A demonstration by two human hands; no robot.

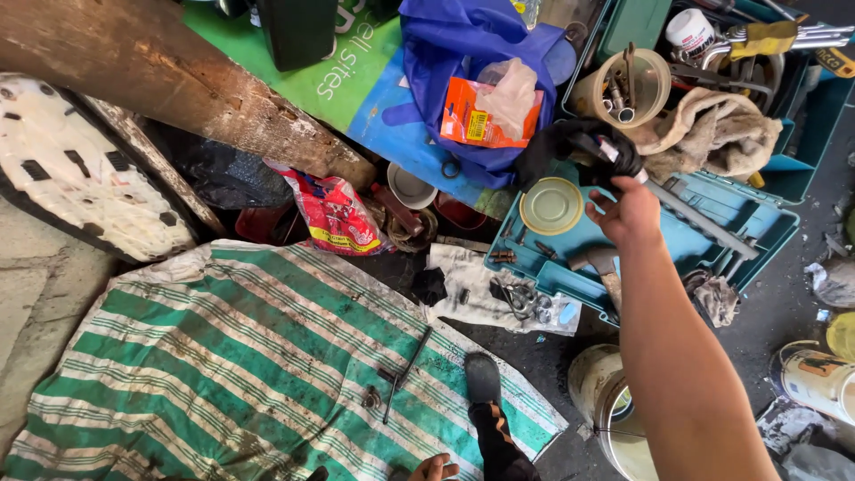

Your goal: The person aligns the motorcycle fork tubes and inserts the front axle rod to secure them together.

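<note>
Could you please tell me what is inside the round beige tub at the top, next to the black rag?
Inside the beige tub stand several metal tools, sockets and wrench-like pieces, leaning on its wall. Their lower ends and the tub's bottom are hidden.

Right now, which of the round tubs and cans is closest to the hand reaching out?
The tan plastic tub full of metal tools, just above the right hand. The white bucket sits lower beside the arm, and the paint can stands far right.
</note>
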